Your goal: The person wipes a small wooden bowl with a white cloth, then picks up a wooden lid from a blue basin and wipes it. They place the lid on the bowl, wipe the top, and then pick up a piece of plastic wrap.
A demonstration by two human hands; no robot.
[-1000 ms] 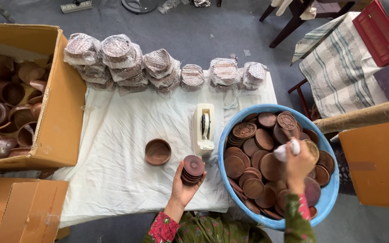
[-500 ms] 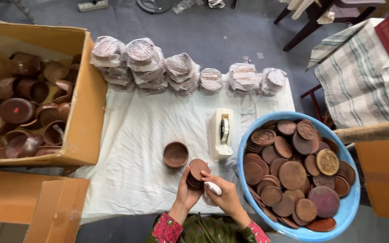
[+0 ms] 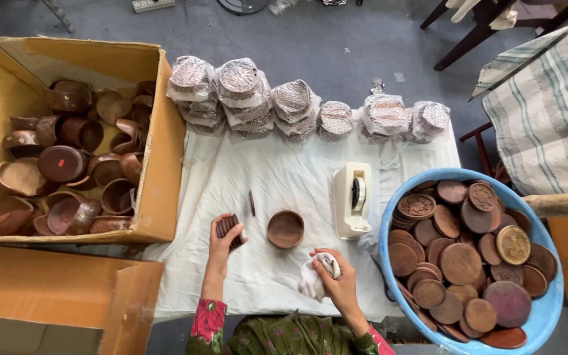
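My left hand grips a small stack of brown round discs just above the white cloth-covered table. One thin disc stands on edge a little beyond that hand. A brown wooden bowl sits on the cloth between my hands. To its right and nearer me, my right hand is closed around a crumpled white cloth.
An open cardboard box of brown bowls stands at the left. A blue tub of round brown lids is at the right. A white tape dispenser lies between them. Several plastic-wrapped stacks line the far edge.
My right hand left the blue tub, met the left hand over the discs, then drew back with the white cloth. My left hand carried the disc stack leftward, away from the bowl.
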